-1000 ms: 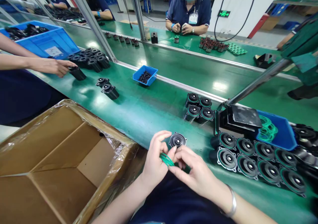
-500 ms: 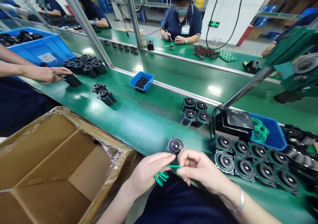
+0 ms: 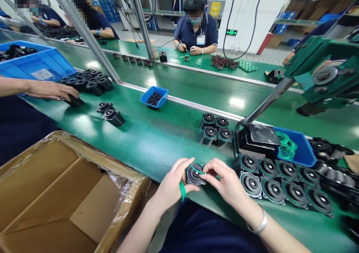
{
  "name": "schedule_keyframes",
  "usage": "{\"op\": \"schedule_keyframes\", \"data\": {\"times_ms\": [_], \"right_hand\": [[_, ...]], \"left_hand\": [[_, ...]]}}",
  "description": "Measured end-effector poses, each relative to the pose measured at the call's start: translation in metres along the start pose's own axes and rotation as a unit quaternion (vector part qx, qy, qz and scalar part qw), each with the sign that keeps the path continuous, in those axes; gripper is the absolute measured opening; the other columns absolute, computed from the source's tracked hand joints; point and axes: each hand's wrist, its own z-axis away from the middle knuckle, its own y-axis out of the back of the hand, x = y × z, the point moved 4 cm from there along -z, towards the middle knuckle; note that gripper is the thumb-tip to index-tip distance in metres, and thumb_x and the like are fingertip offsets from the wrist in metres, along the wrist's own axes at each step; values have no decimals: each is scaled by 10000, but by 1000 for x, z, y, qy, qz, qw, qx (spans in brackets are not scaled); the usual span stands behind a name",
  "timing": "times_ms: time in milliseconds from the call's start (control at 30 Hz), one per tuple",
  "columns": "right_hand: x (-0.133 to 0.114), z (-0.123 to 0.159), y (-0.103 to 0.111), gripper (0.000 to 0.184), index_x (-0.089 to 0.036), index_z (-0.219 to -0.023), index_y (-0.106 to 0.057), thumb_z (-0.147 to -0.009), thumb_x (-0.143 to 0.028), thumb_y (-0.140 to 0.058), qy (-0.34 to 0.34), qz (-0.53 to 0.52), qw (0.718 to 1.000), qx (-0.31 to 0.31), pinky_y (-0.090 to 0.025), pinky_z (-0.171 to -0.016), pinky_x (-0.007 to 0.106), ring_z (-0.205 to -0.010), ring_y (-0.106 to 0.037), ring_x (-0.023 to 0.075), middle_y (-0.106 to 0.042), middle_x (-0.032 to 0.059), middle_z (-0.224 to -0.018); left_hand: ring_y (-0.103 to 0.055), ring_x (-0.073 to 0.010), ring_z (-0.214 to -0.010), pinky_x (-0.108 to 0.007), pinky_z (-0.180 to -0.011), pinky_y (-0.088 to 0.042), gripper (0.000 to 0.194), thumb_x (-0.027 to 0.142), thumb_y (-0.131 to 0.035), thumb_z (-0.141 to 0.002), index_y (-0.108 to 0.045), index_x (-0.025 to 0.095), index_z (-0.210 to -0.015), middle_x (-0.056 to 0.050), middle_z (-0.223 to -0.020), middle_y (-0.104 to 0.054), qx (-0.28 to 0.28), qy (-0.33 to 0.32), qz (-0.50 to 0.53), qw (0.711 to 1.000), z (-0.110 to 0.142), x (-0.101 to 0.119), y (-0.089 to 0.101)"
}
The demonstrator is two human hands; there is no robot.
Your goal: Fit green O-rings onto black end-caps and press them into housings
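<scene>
A round black motor housing (image 3: 193, 179) stands upright on the green bench in front of me. My left hand (image 3: 170, 183) curves around its left side, thumb at the near edge and fingers along the far edge. A bundle of green rubber rings (image 3: 182, 191) is tucked into that hand. My right hand (image 3: 224, 179) pinches a single green rubber ring (image 3: 199, 172) between thumb and forefinger. This ring lies over the top of the housing, its far part by my left fingertips. Whether it sits in the groove I cannot tell.
Several housings with green rings (image 3: 286, 187) stand in rows at right, below a blue bin of rings (image 3: 301, 148). More housings (image 3: 215, 127) stand ahead. An open carton (image 3: 45, 193) is at left. A co-worker's hand (image 3: 56, 90) touches another housing. A green press (image 3: 316, 73) overhangs at right.
Both my hands have moved onto the housing, bringing the single ring over its top. The ring bundle stays in my left hand. At left, the co-worker's hand has shifted on its housing.
</scene>
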Motion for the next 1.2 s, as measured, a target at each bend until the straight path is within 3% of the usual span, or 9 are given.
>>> {"op": "schedule_keyframes", "data": {"times_ms": [100,233,433,667,767,867,1000,1100,1200], "right_hand": [[-1,1,1,153,-199,-904,-602,-945,-346,-613,-6,-16,1000,-23,-477,-674,236,-752,-566,127,-578,20,-852],[-6,-2,3,141,-202,-938,-603,-958,-341,-591,5,-20,999,-37,-481,-690,236,-776,-576,128,-575,27,-889],[-4,-2,4,166,-205,-889,-572,-978,-343,-551,-2,9,999,-38,-481,-686,237,-758,-567,129,-556,16,-856],[-5,18,-8,256,-222,-1065,-541,-917,-411,-629,-14,11,999,-45,-515,-738,255,-797,-562,134,-516,42,-1004],[-5,24,-13,112,-227,-1013,-550,-966,-328,-565,-3,4,999,-35,-502,-757,246,-821,-560,131,-496,42,-1000],[-4,28,-17,67,-222,-1000,-559,-988,-279,-527,14,10,1000,-24,-497,-757,239,-828,-571,130,-495,45,-977],[-5,31,-19,94,-201,-1052,-577,-994,-227,-508,58,64,996,6,-498,-708,234,-817,-579,137,-526,65,-961],[-10,33,-17,155,-186,-1070,-601,-1004,-181,-461,118,139,983,33,-495,-659,243,-779,-573,140,-573,78,-944],[-20,37,-14,241,-189,-1117,-619,-1001,-134,-416,201,191,960,35,-496,-644,262,-750,-580,145,-626,75,-916]], "left_hand": [[-585,-87,-579,-274,-581,-588,468,360,-737,-838,-565,247,-1258,-154,-1340,-542,15,-21,24,999,5,2,4],[-647,-127,-703,-276,-713,-589,114,274,-599,-944,-661,195,-997,-107,-1112,-671,0,-73,3,997,-4,8,13],[-694,-200,-943,-330,-835,-589,136,271,-592,-950,-675,185,-886,-100,-1009,-722,15,-90,-9,996,-12,10,18],[-588,-73,-506,-260,-559,-589,122,305,-629,-925,-661,190,-904,-116,-1189,-690,-33,15,56,998,-1,-3,13],[-707,-174,-776,-336,-738,-622,144,340,-660,-904,-673,197,-903,-114,-1146,-713,-34,4,32,999,-2,2,15],[-690,-247,-1044,-409,-894,-595,169,353,-642,-915,-679,198,-859,-116,-1137,-716,-34,-4,23,999,-4,8,17],[-704,-244,-1008,-367,-803,-623,170,348,-637,-916,-684,194,-861,-133,-1234,-674,-41,16,28,999,2,7,15],[-707,-231,-986,-335,-779,-620,128,319,-655,-905,-709,209,-942,-137,-1368,-595,-52,-18,1,998,13,7,11],[-688,-110,-705,-280,-690,-615,286,264,-646,-916,-641,290,-1201,-136,-1494,-474,-47,-67,-10,997,23,10,3]]}}
